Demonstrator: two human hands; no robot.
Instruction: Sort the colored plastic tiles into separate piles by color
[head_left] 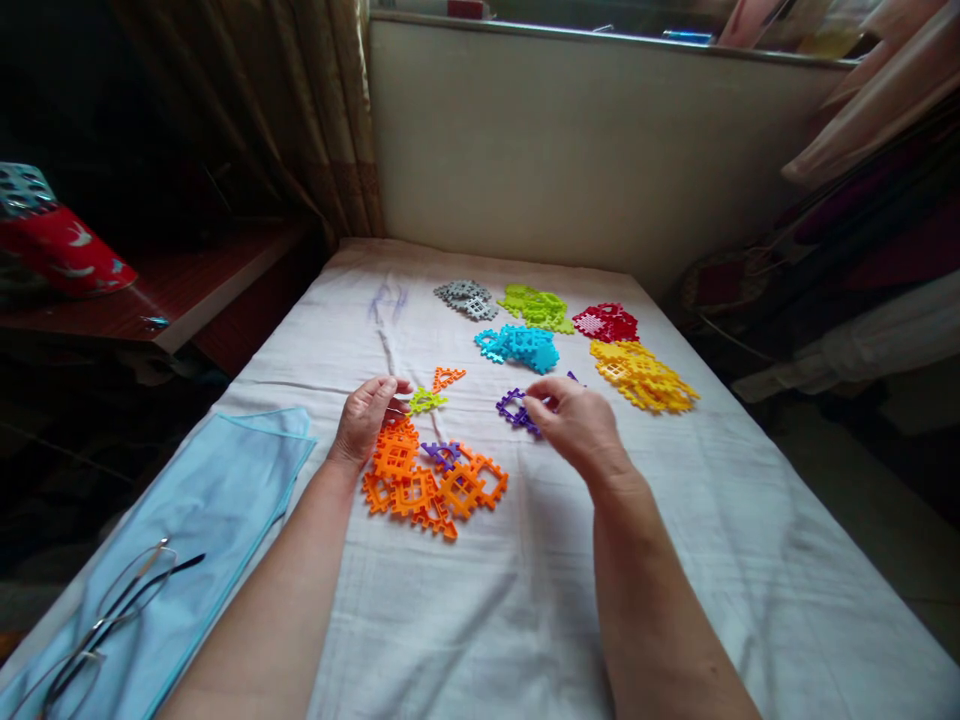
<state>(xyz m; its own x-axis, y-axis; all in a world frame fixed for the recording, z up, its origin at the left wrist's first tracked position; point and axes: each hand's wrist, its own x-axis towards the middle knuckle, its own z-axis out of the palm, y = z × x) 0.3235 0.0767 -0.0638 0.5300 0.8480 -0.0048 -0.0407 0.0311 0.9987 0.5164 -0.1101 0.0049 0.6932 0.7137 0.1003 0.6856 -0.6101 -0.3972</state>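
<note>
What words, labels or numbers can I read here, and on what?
No text can be read.
Faint purple marks on the white cloth: too blurred to read.
The white marks on the red object: too small to read.
No print visible on the purple tile in the right hand.

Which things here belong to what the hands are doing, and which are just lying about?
In the job: left hand at orange tiles; right hand holding purple tile; grey pile; green pile; red pile; blue pile; yellow pile.
Lying about: glasses; blue cloth; red bag.
</note>
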